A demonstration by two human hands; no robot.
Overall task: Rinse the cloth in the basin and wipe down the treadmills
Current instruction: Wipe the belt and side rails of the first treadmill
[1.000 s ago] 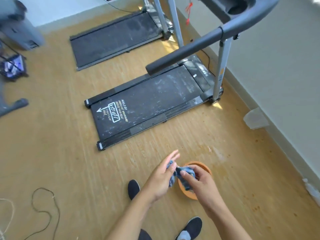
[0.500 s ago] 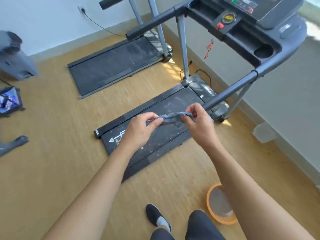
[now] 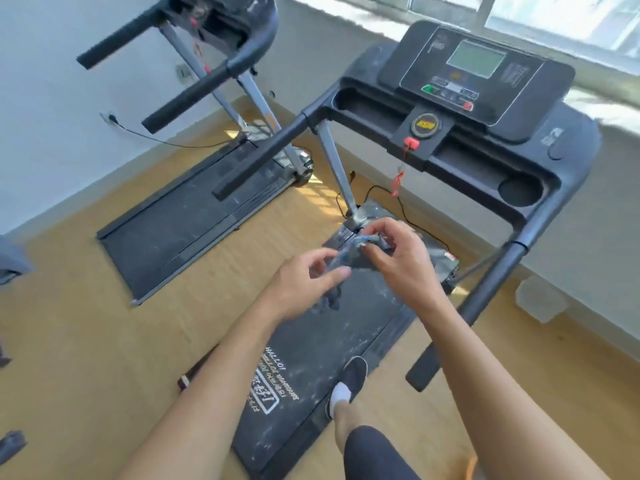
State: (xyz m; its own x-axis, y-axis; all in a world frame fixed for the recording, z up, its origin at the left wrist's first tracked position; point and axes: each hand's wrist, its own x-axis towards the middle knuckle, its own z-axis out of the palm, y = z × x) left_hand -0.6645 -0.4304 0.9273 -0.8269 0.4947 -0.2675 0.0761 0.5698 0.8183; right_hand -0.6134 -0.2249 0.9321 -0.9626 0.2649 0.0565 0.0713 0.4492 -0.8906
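Note:
A damp blue-grey cloth (image 3: pixel 349 256) hangs between my two hands over the near treadmill's dusty belt (image 3: pixel 322 344). My left hand (image 3: pixel 304 284) pinches its lower left part, and my right hand (image 3: pixel 403 258) grips its upper end. The near treadmill's console (image 3: pixel 474 81) with its grey screen stands ahead to the right. A second treadmill (image 3: pixel 194 216) lies further back on the left. One foot in a dark shoe (image 3: pixel 349 379) stands on the near belt. The basin shows only as an orange sliver (image 3: pixel 471 465) at the bottom right edge.
The near treadmill's black handrails (image 3: pixel 263 157) reach toward me on both sides. A red safety cord (image 3: pixel 398 178) hangs from the console. A black cable (image 3: pixel 412 216) runs over the wooden floor by the wall. A pale plastic piece (image 3: pixel 540 299) lies against the right baseboard.
I have stood up from the basin and stepped onto the near treadmill's belt with the cloth. The view rose to the console, and my hands drew the cloth closer together.

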